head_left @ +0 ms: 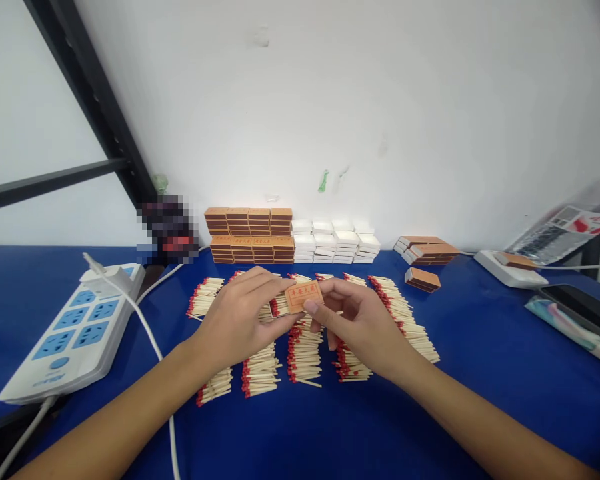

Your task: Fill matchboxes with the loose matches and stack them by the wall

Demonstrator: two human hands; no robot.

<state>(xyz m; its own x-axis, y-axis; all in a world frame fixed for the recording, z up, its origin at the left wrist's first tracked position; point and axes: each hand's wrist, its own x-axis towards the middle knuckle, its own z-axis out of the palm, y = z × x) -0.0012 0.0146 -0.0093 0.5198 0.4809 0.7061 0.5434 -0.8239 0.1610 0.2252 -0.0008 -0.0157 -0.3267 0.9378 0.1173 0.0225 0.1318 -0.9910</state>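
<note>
Both hands hold one matchbox between them, raised over the matches near the middle of the counter. The matchbox (301, 296) has an orange-brown sleeve with red lettering facing up, and at its left end the inner tray (279, 307) sticks partly out, showing red match heads.

The left hand (241, 308) grips the left part, its fingers narrow, with the forefinger along the far edge and the thumb along the near one. The right hand (364, 327) holds the right end, its thumb pressed on the printed face and its other fingers curled behind and below.

Under and around the hands, loose matches (305, 353) lie in rough columns on the blue counter (320, 440), partly hidden by the hands. Behind them, close to the white wall (300, 100), stand stacked brown matchboxes (253, 250), and just to their right stacked white boxes (334, 248). Farther right are a small group of matchboxes (430, 251) and a single matchbox (423, 279) nearer the matches.

A white power strip (80, 327) lies at the left with a white cable (153, 333) running from it.
</note>
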